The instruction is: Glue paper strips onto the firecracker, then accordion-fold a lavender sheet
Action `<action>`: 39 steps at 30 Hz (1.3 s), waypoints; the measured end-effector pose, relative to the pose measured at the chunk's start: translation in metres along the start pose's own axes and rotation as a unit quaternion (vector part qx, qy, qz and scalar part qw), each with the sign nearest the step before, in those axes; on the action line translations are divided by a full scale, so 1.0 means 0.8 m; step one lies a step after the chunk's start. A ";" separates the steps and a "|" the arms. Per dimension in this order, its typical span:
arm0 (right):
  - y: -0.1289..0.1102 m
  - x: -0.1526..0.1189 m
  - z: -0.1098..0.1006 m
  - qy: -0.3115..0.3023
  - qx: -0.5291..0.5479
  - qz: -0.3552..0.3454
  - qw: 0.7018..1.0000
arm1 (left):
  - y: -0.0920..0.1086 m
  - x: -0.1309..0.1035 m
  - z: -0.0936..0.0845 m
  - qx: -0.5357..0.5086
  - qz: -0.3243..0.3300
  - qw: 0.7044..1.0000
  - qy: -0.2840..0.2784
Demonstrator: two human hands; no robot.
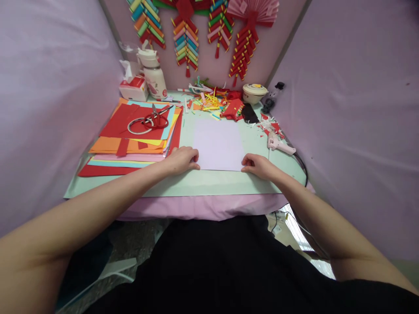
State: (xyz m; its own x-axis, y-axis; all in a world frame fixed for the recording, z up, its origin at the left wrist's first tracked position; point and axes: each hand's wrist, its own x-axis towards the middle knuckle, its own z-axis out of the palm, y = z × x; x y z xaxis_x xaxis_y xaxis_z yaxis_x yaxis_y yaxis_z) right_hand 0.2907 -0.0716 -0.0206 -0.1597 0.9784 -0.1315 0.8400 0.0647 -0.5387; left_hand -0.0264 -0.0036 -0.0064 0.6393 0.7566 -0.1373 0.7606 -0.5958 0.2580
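Taking the pale lilac sheet (218, 144) as the middle of the dial, a stack of coloured paper (104, 147) spreads over the counter (216, 183) at 9 o'clock, with red-handled scissors (159, 121) lying on top. A red and white tissue box (133, 90) stands at 10 o'clock, and a cream bottle (155, 82) is upright just to its right. The left hand (182, 160) is at 8 o'clock, its grip nearly closed at the sheet's near left corner; I cannot tell whether paper is pinched. The sheet lies flat between the hands. Cut paper scraps (210, 101) are heaped at 12 o'clock, and a lidded bowl (255, 93) sits at 1. The right hand (257, 165) is at 4 o'clock, thumb and curled fingers close together by the near right corner; its hold, too, I cannot tell. A glue gun (279, 144) lies at 3 o'clock.
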 end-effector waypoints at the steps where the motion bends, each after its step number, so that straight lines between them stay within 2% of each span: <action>1: 0.002 0.001 0.000 -0.001 0.003 0.005 1.000 | -0.002 0.000 0.001 -0.002 0.002 1.000 -0.001; 6: 0.003 0.000 -0.002 -0.004 0.017 0.011 1.000 | -0.016 0.000 0.003 -0.008 0.023 1.000 0.011; 9: 0.001 -0.003 -0.002 -0.012 0.030 0.005 0.999 | -0.013 -0.005 -0.004 -0.024 0.030 0.999 0.007; 11: 0.002 -0.004 -0.001 -0.020 0.036 0.007 0.999 | 0.004 -0.010 -0.006 -0.031 0.038 0.999 0.023; 14: 0.005 -0.002 0.000 -0.023 0.031 0.009 0.999 | 0.046 -0.021 0.009 0.002 0.095 0.990 0.101; 17: 0.006 -0.001 -0.001 -0.021 0.013 0.007 1.000 | 0.085 -0.029 0.042 0.041 0.150 0.984 0.090; 19: 0.001 -0.006 -0.002 -0.007 -0.011 0.002 1.000 | 0.098 -0.032 0.061 0.061 0.136 0.986 0.077; 21: -0.010 -0.015 0.002 0.063 -0.051 -0.024 0.996 | 0.101 -0.033 0.073 0.072 0.121 0.988 0.070; 23: -0.026 -0.027 0.014 0.166 -0.097 -0.082 0.978 | 0.100 -0.032 0.076 0.078 0.115 0.988 0.070; 25: -0.043 -0.039 0.032 0.209 -0.129 -0.152 0.957 | 0.098 -0.032 0.077 0.082 0.114 0.987 0.076; 28: -0.061 -0.049 0.063 0.202 -0.167 -0.204 0.943 | 0.098 -0.032 0.078 0.084 0.111 0.986 0.090; 31: -0.068 -0.048 0.084 0.201 -0.185 -0.197 0.942 | 0.099 -0.034 0.080 0.085 0.108 0.986 0.095; 39: -0.064 -0.045 0.092 0.205 -0.182 -0.195 0.942 | 0.101 -0.036 0.077 0.079 0.094 0.988 0.093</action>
State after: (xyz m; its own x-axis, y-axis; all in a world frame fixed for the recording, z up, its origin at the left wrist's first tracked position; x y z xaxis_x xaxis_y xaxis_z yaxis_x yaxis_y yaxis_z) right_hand 0.2153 -0.1249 -0.0491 -0.3418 0.8552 0.3897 0.8928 0.4249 -0.1494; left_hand 0.0235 -0.0900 -0.0407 0.7507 0.6558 0.0800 0.6476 -0.7544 0.1074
